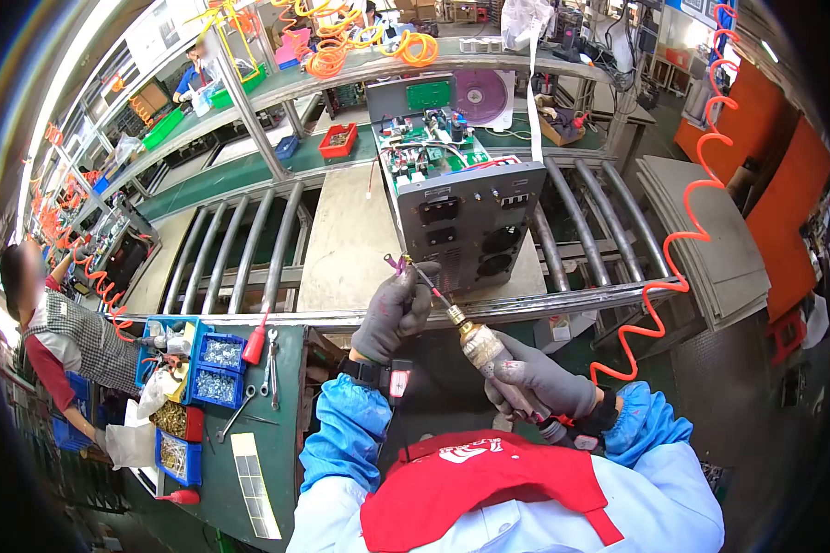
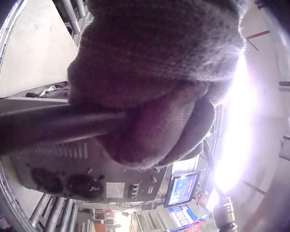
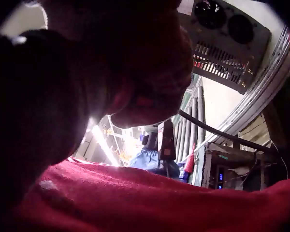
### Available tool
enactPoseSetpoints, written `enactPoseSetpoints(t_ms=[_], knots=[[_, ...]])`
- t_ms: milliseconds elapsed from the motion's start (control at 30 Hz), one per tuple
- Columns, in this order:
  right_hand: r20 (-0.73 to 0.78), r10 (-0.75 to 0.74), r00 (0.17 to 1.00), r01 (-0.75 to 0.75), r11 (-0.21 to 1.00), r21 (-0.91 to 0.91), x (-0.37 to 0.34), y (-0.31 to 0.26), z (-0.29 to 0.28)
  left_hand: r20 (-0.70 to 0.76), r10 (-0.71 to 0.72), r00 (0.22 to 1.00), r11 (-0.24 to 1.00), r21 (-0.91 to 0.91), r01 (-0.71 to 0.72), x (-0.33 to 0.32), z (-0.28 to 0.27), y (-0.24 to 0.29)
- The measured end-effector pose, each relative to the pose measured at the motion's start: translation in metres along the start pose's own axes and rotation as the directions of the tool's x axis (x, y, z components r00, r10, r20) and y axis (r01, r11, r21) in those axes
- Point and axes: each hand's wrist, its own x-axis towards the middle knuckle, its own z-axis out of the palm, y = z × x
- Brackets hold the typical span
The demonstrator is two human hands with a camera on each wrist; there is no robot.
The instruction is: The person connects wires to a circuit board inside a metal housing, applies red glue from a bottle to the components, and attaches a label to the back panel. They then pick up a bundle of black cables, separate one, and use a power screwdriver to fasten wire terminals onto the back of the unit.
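Observation:
In the head view, my gloved left hand [image 1: 392, 318] pinches a small purple-tipped piece [image 1: 397, 264] in front of the grey equipment case [image 1: 461, 221]. My right hand [image 1: 546, 380] grips a power screwdriver [image 1: 482, 348], its thin bit pointing up-left to my left fingertips. Whether bit and piece touch cannot be told. The case stands tilted on a board, its circuit boards [image 1: 429, 143] exposed. Curled fingers of the left glove [image 2: 154, 96] fill much of the left wrist view, and the case [image 2: 87, 169] shows behind. The right hand [image 3: 130, 63] is dark in the right wrist view.
Metal rollers [image 1: 244, 249] flank the board [image 1: 346, 230]. Blue screw bins [image 1: 219, 385], wrenches [image 1: 270, 369] and a red-handled tool [image 1: 254, 345] lie on the left table. An orange coiled hose [image 1: 659, 286] hangs at the right. A person [image 1: 83, 341] works at the far left.

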Motion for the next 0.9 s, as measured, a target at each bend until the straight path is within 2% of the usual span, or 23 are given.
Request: enactPoseSetpoints(t_ms=[200, 600, 700, 800, 900], knots=[[-0.034, 0.013, 0.999, -0.013, 1.0, -0.002, -0.002, -0.004, -0.003, 0.018, 0.005, 1.0, 1.0, -0.001, -0.005, 0.001, 0.013, 0.005], [-0.054, 0.009, 0.999, -0.008, 1.0, 0.021, -0.004, -0.009, -0.004, 0.044, -0.034, 0.998, 0.964, 0.266, 0.021, 0.009, 0.005, 0.017], [-0.061, 0.03, 0.998, -0.027, 0.999, 0.046, -0.003, -0.012, -0.007, 0.007, -0.008, 1.0, 0.954, 0.301, 0.005, 0.008, 0.014, 0.022], [-0.046, -0.002, 0.999, 0.007, 0.994, 0.108, 0.0, -0.007, -0.011, -0.05, 0.07, 0.996, 0.976, 0.211, -0.058, 0.013, 0.009, 0.014], [-0.056, -0.03, 0.998, 0.038, 0.988, 0.152, 0.005, -0.003, -0.017, -0.278, 0.116, 0.954, 0.991, 0.103, -0.091, 0.024, 0.017, 0.004]])
